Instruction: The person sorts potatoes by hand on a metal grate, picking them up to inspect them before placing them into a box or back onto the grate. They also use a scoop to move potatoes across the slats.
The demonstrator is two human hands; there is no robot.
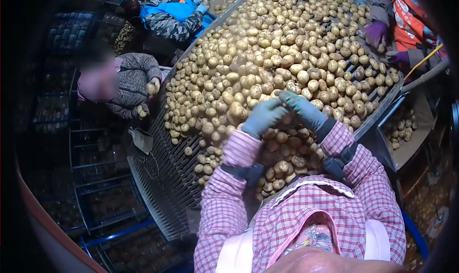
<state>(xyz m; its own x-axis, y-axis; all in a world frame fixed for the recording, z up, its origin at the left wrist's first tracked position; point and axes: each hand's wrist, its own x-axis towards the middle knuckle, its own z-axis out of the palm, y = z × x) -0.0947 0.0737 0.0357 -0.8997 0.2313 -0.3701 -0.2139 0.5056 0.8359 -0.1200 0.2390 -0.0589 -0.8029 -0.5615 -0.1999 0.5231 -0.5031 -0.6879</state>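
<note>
A large heap of potatoes (224, 72) covers the slatted sorting table (165, 177) in front of me. My left hand (264, 116), in a grey-blue glove, reaches over the heap with its fingers stretched toward the right. My right hand (304, 110), gloved alike with greenish fingertips, comes from the other side, its fingers extended. The fingertips of both hands nearly meet above the potatoes. No potato shows clearly in either hand, though the undersides of both are hidden. More potatoes (282, 170) lie below my hands, close to my body.
A person in a dark knitted sleeve (138, 74) holds potatoes at the left. Another person in a blue vest (174, 14) works at the far left. Purple gloves (377, 33) of a third person are at the right. A cardboard box (415, 122) holds potatoes beside the table's metal edge.
</note>
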